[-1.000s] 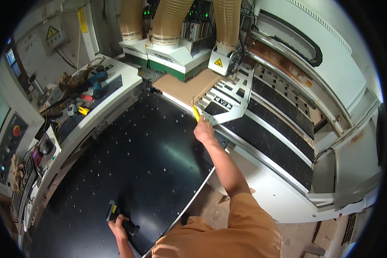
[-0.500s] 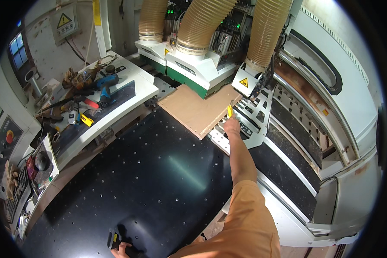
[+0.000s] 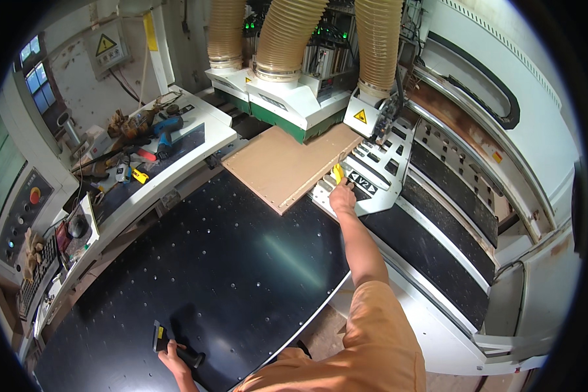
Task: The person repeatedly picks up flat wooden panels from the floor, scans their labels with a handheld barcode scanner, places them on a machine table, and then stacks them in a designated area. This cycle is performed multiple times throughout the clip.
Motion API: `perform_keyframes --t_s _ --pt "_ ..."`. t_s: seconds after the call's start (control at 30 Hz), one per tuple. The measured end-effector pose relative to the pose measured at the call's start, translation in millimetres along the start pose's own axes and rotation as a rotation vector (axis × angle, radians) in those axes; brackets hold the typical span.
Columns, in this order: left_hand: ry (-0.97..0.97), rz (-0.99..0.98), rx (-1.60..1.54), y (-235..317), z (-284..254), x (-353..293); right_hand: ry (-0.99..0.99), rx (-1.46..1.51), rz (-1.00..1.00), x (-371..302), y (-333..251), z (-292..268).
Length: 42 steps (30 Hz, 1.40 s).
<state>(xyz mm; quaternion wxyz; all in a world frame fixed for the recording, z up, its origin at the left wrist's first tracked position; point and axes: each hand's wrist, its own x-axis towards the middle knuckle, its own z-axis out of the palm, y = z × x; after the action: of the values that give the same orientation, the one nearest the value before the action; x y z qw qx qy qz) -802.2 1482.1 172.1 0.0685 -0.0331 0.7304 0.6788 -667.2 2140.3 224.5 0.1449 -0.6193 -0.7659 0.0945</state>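
Note:
My right hand (image 3: 342,197) reaches far forward, its fingers closed around a yellow utility knife (image 3: 338,172). The knife's tip end is at the right edge of a flat brown board (image 3: 277,166); whether the blade touches it I cannot tell. That board lies partly under the machine's white and green hood (image 3: 291,111), and its near corner overhangs the black table. Down at the lower left, my left hand (image 3: 171,358) is wrapped around a black handheld barcode scanner (image 3: 191,356) with a yellow label on its head. The scanner is over the black table.
Beneath my arms spreads a black studded table (image 3: 235,287). On the left, a white side table (image 3: 219,134) carries a blue power tool (image 3: 166,134), gloves and another yellow knife (image 3: 140,176). A control panel (image 3: 29,202) stands farther left; a white perforated metal plate (image 3: 379,202) lies right of the board.
The whole view has shifted a little. My left hand and the scanner show more fully now. My right hand still holds the knife by the board's right edge.

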Motion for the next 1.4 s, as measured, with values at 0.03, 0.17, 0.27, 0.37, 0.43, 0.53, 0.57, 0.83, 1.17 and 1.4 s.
perform_keyframes --t_s 0.03,0.17,0.27,0.37,0.43,0.53,0.57,0.83,1.17,1.4 --pt "0.012 0.013 0.017 0 1 0 -0.006 0.002 0.010 -3 1 -2" --pt "0.038 0.045 0.003 2 6 2 0.007 0.040 0.031 -12 4 -8" --pt "0.046 0.025 0.018 2 7 3 -0.001 0.046 0.030 -15 5 -8" --pt "0.047 0.007 0.030 2 7 4 -0.001 0.041 0.028 -15 5 -7" --pt "0.059 0.007 0.032 2 6 4 -0.002 0.048 0.024 -15 6 -6" --pt "0.045 0.040 0.014 1 6 3 -0.006 0.069 0.018 -16 6 -7" --pt "0.062 0.015 0.017 1 6 4 0.007 0.080 0.020 -18 6 -7" --pt "0.022 0.049 -0.025 -1 6 5 -0.012 0.054 0.003 -24 5 -11" --pt "-0.075 0.051 -0.029 1 -1 3 0.013 0.061 -0.020 -67 11 -34" --pt "-0.123 0.059 -0.061 -2 -6 3 -0.033 0.226 -0.148 -182 5 -46"
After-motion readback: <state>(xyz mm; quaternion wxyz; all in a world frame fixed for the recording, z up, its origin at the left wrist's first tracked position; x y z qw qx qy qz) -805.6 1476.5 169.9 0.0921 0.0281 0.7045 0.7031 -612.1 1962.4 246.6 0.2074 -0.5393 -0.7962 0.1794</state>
